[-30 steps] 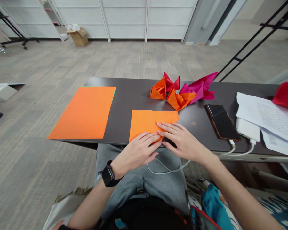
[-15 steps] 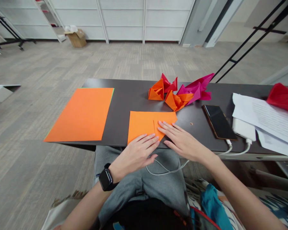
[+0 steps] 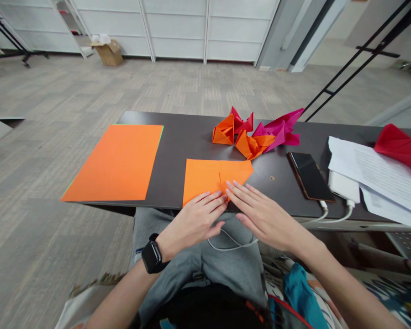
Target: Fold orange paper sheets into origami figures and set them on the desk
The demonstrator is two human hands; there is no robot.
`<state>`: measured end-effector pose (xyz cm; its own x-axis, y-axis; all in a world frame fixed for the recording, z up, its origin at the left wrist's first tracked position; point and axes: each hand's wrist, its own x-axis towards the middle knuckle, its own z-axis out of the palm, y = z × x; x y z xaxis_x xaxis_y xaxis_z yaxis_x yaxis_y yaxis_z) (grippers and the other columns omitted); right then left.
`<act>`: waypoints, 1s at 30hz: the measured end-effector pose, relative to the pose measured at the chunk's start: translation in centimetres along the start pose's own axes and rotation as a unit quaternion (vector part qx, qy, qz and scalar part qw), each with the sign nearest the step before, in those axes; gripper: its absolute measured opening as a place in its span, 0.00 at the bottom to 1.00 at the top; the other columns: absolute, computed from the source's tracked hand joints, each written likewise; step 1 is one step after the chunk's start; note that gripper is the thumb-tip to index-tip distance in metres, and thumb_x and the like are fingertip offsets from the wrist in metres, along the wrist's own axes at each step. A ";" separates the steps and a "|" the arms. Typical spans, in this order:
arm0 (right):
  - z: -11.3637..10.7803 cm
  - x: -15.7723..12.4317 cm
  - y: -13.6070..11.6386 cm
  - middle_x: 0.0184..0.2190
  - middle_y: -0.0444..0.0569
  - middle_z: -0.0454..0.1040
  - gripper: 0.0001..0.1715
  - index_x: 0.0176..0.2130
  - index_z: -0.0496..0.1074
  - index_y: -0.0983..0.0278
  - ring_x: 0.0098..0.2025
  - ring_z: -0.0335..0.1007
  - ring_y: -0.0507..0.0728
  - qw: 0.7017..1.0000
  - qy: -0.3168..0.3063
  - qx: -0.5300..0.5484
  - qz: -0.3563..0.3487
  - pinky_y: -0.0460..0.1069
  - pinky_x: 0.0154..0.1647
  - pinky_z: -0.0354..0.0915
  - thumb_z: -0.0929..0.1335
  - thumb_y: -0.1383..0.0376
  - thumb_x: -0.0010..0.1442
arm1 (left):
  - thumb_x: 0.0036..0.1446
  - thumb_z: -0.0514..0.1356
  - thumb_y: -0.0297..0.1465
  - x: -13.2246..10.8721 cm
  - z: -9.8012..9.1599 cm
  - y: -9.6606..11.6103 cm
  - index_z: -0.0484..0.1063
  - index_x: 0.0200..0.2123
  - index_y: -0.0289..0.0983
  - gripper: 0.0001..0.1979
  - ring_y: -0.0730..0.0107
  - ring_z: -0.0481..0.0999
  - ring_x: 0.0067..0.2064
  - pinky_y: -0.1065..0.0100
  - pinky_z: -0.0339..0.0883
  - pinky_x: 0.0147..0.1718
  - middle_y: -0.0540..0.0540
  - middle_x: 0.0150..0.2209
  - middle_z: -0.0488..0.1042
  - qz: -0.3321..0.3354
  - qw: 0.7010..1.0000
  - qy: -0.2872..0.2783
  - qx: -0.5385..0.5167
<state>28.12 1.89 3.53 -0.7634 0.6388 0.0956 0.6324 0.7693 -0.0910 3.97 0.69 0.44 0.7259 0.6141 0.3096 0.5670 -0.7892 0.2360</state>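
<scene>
An orange sheet of paper (image 3: pixel 202 176) lies at the table's front edge, its right side folded inward so that the right end is angled. My left hand (image 3: pixel 198 219), with a black watch on the wrist, rests flat on the paper's lower front part, fingers stretched out. Over the folded lower right part lies my right hand (image 3: pixel 260 210), fingers extended and pointing left, its tips close to the left fingertips. The lower edge of the paper is partly hidden under both hands.
On the left lies a stack of orange paper (image 3: pixel 123 162) with a green edge. Folded paper shapes (image 3: pixel 255 141) in orange, red and magenta stand at the back. To the right are a phone (image 3: pixel 310 176), a white power bank (image 3: pixel 344 186), printed sheets (image 3: pixel 380 171) and a red item (image 3: pixel 400 148).
My right hand has slid slightly down and toward me along the folded part of the paper, uncovering more of the upper right. My left hand has stayed in place.
</scene>
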 end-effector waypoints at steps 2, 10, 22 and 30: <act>0.6 -0.5 -0.2 0.71 0.57 0.51 0.34 0.72 0.46 0.66 0.72 0.46 0.60 1.000 -0.012 -0.002 0.000 0.61 0.70 0.53 0.58 0.62 0.71 | 0.68 0.54 0.36 -0.1 0.0 0.0 0.63 0.63 0.32 0.24 0.61 0.64 0.67 0.59 0.56 0.67 0.41 0.64 0.68 -0.001 1.000 -0.004 -0.001; 1.3 -1.5 4.7 0.69 0.56 0.56 0.30 0.70 0.51 0.66 0.70 0.52 0.59 0.996 -0.007 -0.045 0.080 0.64 0.70 0.52 0.53 0.63 0.73 | 0.68 0.54 0.36 -0.1 -0.1 0.0 0.64 0.63 0.32 0.23 0.61 0.63 0.67 0.59 0.56 0.67 0.42 0.64 0.67 0.001 1.000 -0.014 0.010; 0.9 -1.0 4.0 0.67 0.57 0.60 0.28 0.67 0.60 0.67 0.68 0.57 0.59 0.994 0.000 -0.037 0.100 0.64 0.69 0.51 0.54 0.62 0.73 | 0.69 0.52 0.34 0.0 -1.6 1.3 0.68 0.58 0.34 0.19 0.64 0.67 0.64 0.59 0.51 0.68 0.45 0.61 0.72 -0.020 1.000 0.001 0.016; 1.2 -1.0 3.6 0.67 0.56 0.61 0.28 0.67 0.59 0.65 0.68 0.58 0.60 0.994 0.021 -0.040 0.101 0.64 0.68 0.53 0.55 0.62 0.73 | 0.70 0.48 0.31 3.7 -1.0 -2.5 0.62 0.64 0.30 0.23 0.59 0.58 0.70 0.58 0.52 0.67 0.38 0.69 0.59 0.028 0.993 -0.088 0.076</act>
<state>31.01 3.99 1.93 -0.6155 0.7782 0.1248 0.7812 0.6233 -0.0341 4.85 4.93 1.90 0.8068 0.5714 0.1502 0.5665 -0.8204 0.0780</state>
